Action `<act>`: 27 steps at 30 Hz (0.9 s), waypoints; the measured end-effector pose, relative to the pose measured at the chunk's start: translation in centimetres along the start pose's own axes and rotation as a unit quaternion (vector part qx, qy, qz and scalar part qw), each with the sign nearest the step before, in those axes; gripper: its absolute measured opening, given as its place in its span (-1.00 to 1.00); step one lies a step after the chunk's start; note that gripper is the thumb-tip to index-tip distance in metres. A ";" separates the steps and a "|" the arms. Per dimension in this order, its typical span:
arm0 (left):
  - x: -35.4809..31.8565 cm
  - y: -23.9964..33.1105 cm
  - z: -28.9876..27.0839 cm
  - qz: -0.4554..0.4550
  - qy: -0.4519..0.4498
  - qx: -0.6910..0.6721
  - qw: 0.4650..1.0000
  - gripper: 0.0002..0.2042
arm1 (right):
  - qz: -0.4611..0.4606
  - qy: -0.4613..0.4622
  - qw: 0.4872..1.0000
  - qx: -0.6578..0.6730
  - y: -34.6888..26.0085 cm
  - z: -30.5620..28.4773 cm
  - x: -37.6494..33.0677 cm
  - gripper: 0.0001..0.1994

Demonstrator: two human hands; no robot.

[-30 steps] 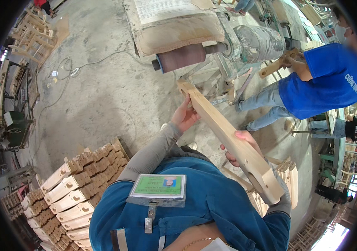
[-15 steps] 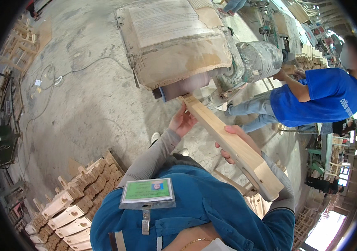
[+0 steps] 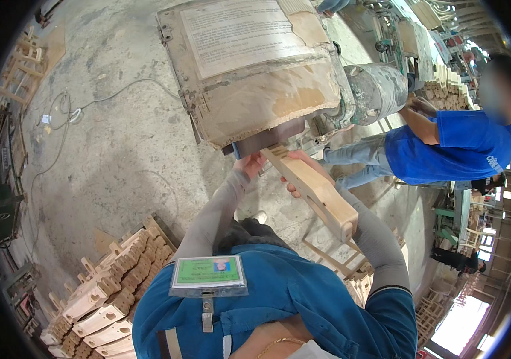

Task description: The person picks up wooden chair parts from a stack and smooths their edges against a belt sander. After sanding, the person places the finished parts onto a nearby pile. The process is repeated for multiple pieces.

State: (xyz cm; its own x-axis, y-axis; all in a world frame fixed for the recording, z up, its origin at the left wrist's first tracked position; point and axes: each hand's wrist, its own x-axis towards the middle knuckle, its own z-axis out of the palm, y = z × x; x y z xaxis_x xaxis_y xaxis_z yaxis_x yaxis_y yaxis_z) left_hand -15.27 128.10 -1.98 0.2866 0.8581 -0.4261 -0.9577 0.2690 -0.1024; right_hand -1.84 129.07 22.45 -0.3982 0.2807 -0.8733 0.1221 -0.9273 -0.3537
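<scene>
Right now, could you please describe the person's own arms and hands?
The left hand and right hand wear no gloves. Plain grey arm sleeves run from the wrists to short blue shirt sleeves; the right cuff has dark and pale edging.

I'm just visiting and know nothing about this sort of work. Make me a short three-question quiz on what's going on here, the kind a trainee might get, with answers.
1. Multiple choice: what does the person's right hand hold?
A) a hammer
B) a wooden piece
C) a cup

2. True or false: the co-worker in the blue shirt is to the person's right.

3. Short answer: which part of the machine is nearest to the far end of the wooden piece?

Key:
1. B
2. True
3. The brown roller
</scene>
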 end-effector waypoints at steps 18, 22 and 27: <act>-7.5 -3.5 7.2 -0.035 -0.037 0.009 0.999 -0.66 | -0.027 0.012 0.999 0.036 3.9 1.3 -9.5 -0.42; -9.1 -4.8 8.2 -0.037 -0.026 0.014 0.999 -0.66 | -0.044 -0.002 0.998 0.036 5.1 1.1 -11.5 -0.42; -11.1 -6.3 9.0 -0.026 -0.034 0.006 0.999 -0.63 | -0.047 -0.015 0.997 0.051 6.9 0.5 -13.4 -0.45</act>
State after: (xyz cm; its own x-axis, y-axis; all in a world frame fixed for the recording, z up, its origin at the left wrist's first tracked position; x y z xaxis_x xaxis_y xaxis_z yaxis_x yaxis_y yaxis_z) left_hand -12.18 120.86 11.46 0.3382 0.8699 -0.3591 -0.9409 0.3197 -0.1118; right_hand 3.88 118.77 31.84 -0.4304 0.3620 -0.8269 -0.0095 -0.9178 -0.3969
